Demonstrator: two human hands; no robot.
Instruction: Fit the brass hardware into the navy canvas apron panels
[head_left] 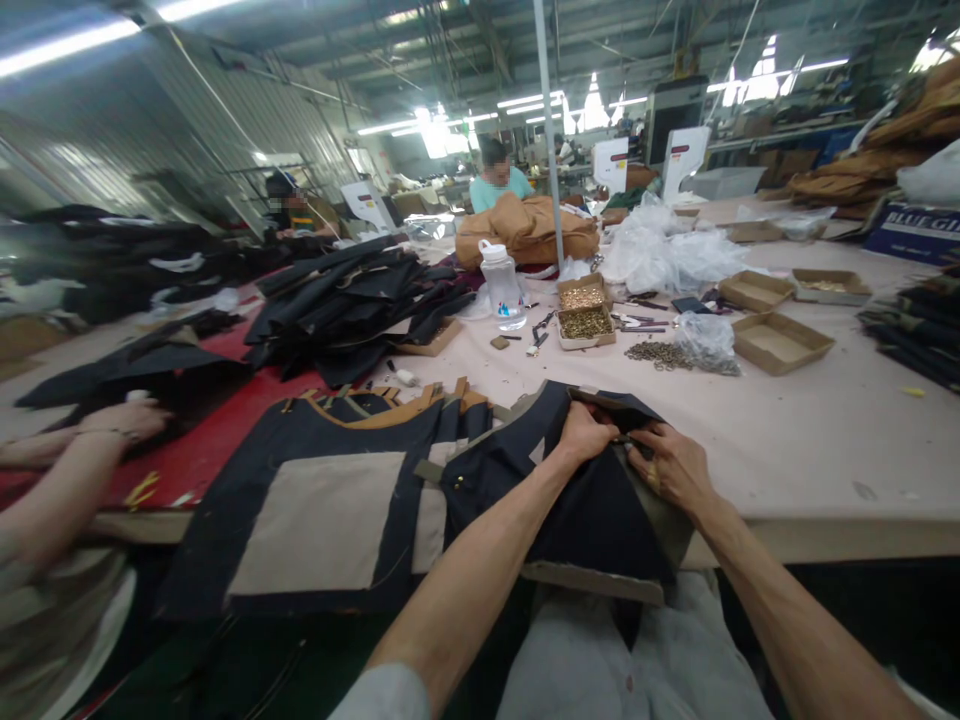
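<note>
A dark navy cloth garment with olive edging [510,480] lies at five o'clock from the view's centre, on the near edge of a pale, smooth-covered table [810,450]. The left hand [587,432] pinches its upper edge; the right hand [670,462] has its fingers bent at the fold, whether clasping cloth or a small fitting I cannot tell. Small brass-coloured dots [459,483] at its nine o'clock corner suggest that end is done, the handled end apparently unfinished. Navy garments with a beige patch [322,520] lie at nine o'clock, their progress unclear.
</note>
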